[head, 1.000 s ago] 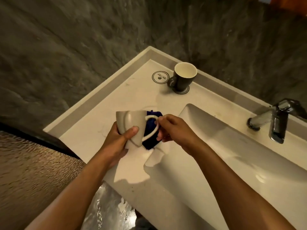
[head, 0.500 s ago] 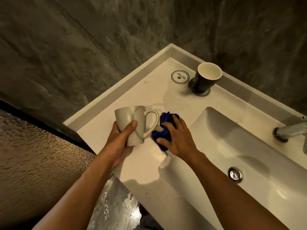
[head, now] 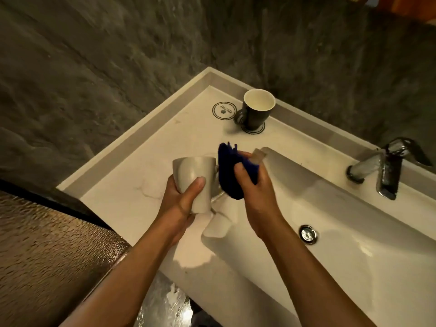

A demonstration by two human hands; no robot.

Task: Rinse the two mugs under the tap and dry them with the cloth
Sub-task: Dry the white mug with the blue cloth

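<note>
Near the middle of the frame, the blue cloth (head: 230, 171) is pinched by the curled fingers (head: 239, 167) of the right hand (head: 256, 187). It is held bunched up against the handle side of the pale mug (head: 193, 178), most likely so that side can be rubbed dry. The cloth looks soft and fuzzy, with loose frayed bits at its top.

Just to the left, the pale mug is gripped by the left hand (head: 181, 201), with the thumb pressed on its front and the other fingers wrapped behind. It is tipped on its side, probably so the cloth can reach it. The mug is smooth and round, and a bit wider at the rim.

In the upper middle, the dark mug (head: 256, 112) is left standing upright on a round coaster (head: 256, 130), with its cream inside showing. It looks set aside for its turn. A second coaster (head: 224, 110) is seen just to its left.

The white counter (head: 132, 185) is hard and shiny. At the right, the smooth sink (head: 354, 232) and the shiny metal tap (head: 387, 171) are seen. No water can be seen running.
</note>
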